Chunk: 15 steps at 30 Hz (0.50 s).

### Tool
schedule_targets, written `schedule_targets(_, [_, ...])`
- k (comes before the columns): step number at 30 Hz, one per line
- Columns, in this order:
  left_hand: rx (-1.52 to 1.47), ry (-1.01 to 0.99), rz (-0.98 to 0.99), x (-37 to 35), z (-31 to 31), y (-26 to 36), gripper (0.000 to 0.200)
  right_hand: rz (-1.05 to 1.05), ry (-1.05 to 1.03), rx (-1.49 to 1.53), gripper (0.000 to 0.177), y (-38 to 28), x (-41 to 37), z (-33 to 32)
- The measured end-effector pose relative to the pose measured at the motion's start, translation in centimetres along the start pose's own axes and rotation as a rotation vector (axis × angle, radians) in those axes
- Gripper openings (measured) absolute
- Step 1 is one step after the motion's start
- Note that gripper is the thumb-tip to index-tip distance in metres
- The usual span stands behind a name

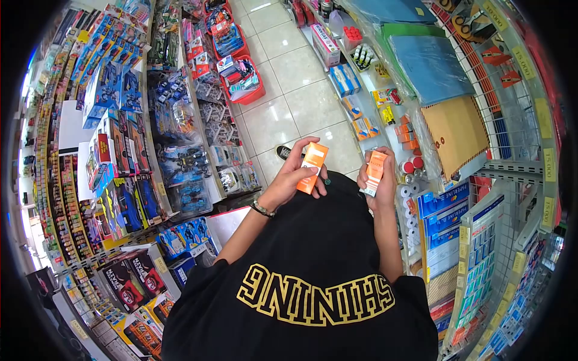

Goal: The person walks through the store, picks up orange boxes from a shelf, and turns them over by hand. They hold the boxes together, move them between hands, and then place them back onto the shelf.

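My left hand [299, 178] is closed around a small orange carton [315, 157], the thumb lying across its front. The carton is tilted, with white printing on it. On that wrist is a beaded bracelet [263, 209], and a ring with a green stone [327, 181] shows on one finger. To the right, my right hand [385, 180] grips a slim orange-and-white tube [376, 171], held nearly upright with its pale end down. A gap separates the two hands, both in front of my black shirt [307, 240]. Fine print on both items is too small to read.
On my right, a shelf holds small orange boxes [365, 128], brown envelopes [456, 133] and blue folders [430, 63]. Packaged toys [180, 153] fill the left shelves. Red baskets [250, 96] stand along the tiled aisle [289, 72]. My shoe [283, 152] shows below.
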<state>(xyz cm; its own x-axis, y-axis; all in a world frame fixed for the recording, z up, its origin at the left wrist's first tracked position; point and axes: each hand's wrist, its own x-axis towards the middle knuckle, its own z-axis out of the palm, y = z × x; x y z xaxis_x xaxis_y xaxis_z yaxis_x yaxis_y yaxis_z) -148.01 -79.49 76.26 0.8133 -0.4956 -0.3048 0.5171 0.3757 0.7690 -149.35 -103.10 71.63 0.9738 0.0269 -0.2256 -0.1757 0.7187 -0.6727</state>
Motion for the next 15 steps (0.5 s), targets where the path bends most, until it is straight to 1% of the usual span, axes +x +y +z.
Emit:
schedule_targets(1, [-0.054, -0.041, 0.012, 0.1, -0.1, -0.3, 0.056, -0.004, 0.000, 0.001, 0.029, 0.2, -0.2, -0.1])
schedule_targets(2, [-0.058, -0.041, 0.038, 0.3, -0.1, -0.8, 0.048, 0.002, -0.002, 0.002, 0.028, 0.4, -0.5, -0.1])
schedule_targets(5, [-0.055, -0.089, 0.004, 0.4, -0.2, -1.0, 0.044, 0.011, -0.005, 0.021, 0.027, 0.7, -1.1, 0.0])
schedule_targets(9, [-0.041, -0.100, 0.017, 0.4, 0.2, -1.2, 0.044, 0.023, -0.018, 0.072, 0.026, 0.4, -1.3, 0.3])
schedule_targets(10, [-0.028, -0.075, 0.018, 0.4, 0.5, -1.0, 0.047, 0.018, -0.014, 0.071, 0.026, 0.2, -1.4, 0.6])
schedule_targets(11, [-0.014, -0.050, 0.019, 0.4, 0.8, -1.0, 0.050, -0.005, -0.026, 0.045, 0.025, -0.1, -1.5, 1.0])
schedule_targets(12, [-0.014, -0.059, 0.016, 0.3, 0.9, -1.1, 0.050, -0.030, -0.038, 0.018, 0.024, -0.3, -1.6, 1.3])
schedule_targets(13, [0.034, -0.019, 0.046, 0.3, 1.1, -1.3, 0.050, -0.037, -0.034, 0.015, 0.024, -0.4, -1.7, 1.5])
schedule_targets(14, [0.082, 0.021, 0.077, 0.3, 1.1, -1.4, 0.050, -0.112, -0.075, -0.116, 0.024, -0.5, -2.0, 1.6])
schedule_targets(15, [0.082, 0.013, 0.076, 0.5, 0.9, -1.6, 0.050, -0.185, -0.116, -0.247, 0.028, -0.5, -2.3, 1.8])
